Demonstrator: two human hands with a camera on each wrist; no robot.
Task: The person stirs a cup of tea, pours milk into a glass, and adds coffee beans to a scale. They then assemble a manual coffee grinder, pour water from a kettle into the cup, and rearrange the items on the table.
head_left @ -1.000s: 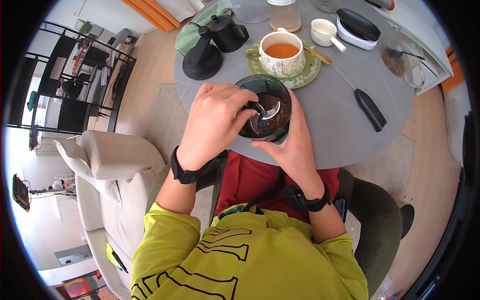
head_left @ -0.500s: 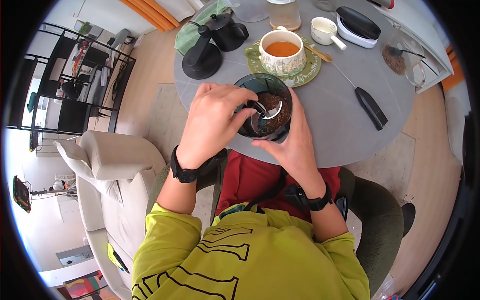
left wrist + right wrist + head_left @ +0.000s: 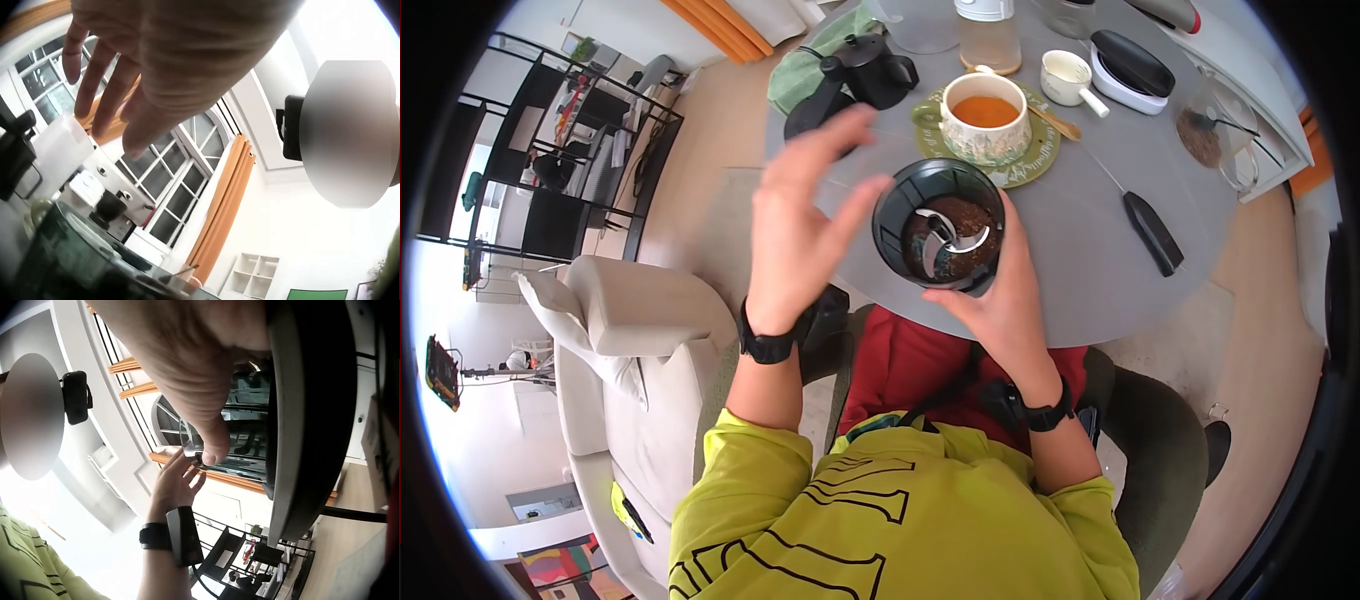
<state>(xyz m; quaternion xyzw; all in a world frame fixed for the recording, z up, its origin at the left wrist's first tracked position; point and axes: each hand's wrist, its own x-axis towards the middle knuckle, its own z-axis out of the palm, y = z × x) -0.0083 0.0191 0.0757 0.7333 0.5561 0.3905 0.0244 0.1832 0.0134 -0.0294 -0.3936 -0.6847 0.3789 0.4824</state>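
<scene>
While one right hand (image 3: 1005,300) grips one dark see-through cup (image 3: 890,218) by its right and near sides, one left hand (image 3: 800,230) is raised just left of it, fingers apart and holding nothing. The cup stands at the near edge of one grey table (image 3: 1090,280); whether it rests there, I cannot tell. Inside are brown grounds (image 3: 977,214) and at least two curved silver blades (image 3: 970,247). Beyond the cup, one mug (image 3: 990,142) of orange liquid sits on one green plate (image 3: 1043,158), with one wooden spoon (image 3: 1060,126) at its right. Farther right are one small white cup (image 3: 1060,92), one black-handled whisk (image 3: 1152,233) and one glass jug (image 3: 1242,165). At the far left stand one black pot (image 3: 875,75) and one green cloth (image 3: 800,77), bunched up.
</scene>
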